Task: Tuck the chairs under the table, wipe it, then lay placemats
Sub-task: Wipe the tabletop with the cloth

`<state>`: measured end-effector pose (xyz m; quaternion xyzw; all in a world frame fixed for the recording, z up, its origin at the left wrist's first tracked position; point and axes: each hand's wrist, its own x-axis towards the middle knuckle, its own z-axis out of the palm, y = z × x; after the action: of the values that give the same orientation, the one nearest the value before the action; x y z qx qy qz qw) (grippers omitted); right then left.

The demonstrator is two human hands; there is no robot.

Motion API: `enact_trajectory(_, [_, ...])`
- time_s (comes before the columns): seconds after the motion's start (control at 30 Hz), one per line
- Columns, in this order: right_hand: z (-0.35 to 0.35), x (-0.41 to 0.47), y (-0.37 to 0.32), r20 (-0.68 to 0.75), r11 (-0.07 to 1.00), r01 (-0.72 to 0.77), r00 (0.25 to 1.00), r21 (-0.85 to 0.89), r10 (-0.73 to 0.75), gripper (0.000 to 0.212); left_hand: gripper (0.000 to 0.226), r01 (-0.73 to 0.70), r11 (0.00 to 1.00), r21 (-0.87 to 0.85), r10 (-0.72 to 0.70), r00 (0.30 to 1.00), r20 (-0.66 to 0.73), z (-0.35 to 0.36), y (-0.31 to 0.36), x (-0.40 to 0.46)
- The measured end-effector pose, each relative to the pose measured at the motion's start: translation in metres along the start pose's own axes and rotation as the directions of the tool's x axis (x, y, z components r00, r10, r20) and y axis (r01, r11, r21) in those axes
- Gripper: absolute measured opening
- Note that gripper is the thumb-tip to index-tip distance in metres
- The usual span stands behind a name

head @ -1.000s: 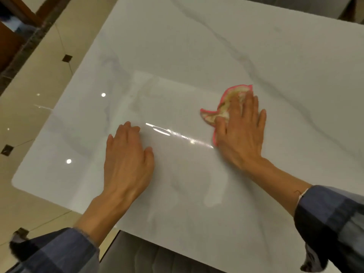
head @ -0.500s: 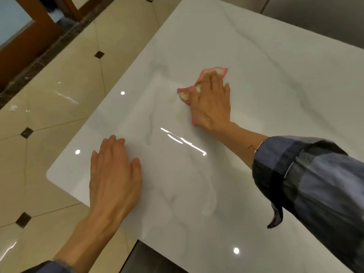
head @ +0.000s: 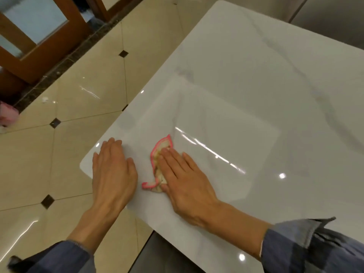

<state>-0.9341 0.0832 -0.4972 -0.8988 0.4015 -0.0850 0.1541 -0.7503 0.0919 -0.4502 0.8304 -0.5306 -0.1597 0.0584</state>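
Note:
A glossy white marble table [head: 256, 95] fills the right of the head view. My right hand [head: 185, 180] lies flat near the table's near left corner, pressing a small yellowish cloth with a pink edge [head: 160, 154] against the top; most of the cloth is under the palm and fingers. My left hand [head: 113, 172] rests flat on the table right at that corner, fingers together, a short gap to the left of the cloth. A dark grey chair [head: 163, 255] shows just under the table's near edge.
Shiny beige floor tiles [head: 59, 154] with small dark diamonds lie left of the table. A wooden door with glass panes [head: 33, 30] stands at the far left. A pink object [head: 6, 115] sits on the floor at the left edge. Grey furniture [head: 331, 16] shows beyond the far edge.
My right hand has slid the cloth from the middle of the table back toward the near left corner, close beside my left hand. The left hand stays planted on the table.

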Motion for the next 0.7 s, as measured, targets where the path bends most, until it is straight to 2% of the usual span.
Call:
enact_trajectory(0.13, [-0.002, 0.001, 0.004, 0.007, 0.998, -0.03, 1.0, -0.052, 0.03, 0.057, 0.043, 0.045, 0.997, 0.057, -0.046, 0.999, 0.013, 0.001, -0.028, 0.001])
enact_trajectory(0.27, [-0.003, 0.014, 0.0, -0.002, 0.989, -0.127, 0.992, -0.077, 0.128, 0.056, 0.048, 0.005, 0.999, 0.037, -0.005, 1.0, -0.004, 0.008, -0.05, -0.005])
enact_trajectory(0.37, [0.0, 0.032, -0.007, -0.036, 0.974, -0.228, 0.973, -0.015, 0.227, 0.057, 0.049, -0.002, 0.999, -0.036, 0.0, 0.998, -0.063, 0.007, -0.062, -0.007])
enact_trajectory(0.53, [0.002, 0.103, -0.032, -0.076, 0.901, -0.423, 0.899, 0.095, 0.43, 0.066, 0.044, 0.033, 0.992, -0.121, -0.048, 0.992, -0.118, -0.004, -0.079, -0.009])
enact_trajectory(0.6, [0.009, 0.124, -0.056, -0.07, 0.9, -0.414, 0.902, 0.136, 0.426, 0.064, 0.045, 0.067, 0.984, -0.167, -0.088, 0.989, -0.122, -0.007, -0.084, -0.014])
enact_trajectory(0.7, [0.028, 0.123, -0.094, -0.028, 0.956, -0.283, 0.958, 0.08, 0.286, 0.062, 0.048, 0.149, 0.955, -0.257, -0.185, 0.975, -0.121, -0.01, -0.088, -0.022])
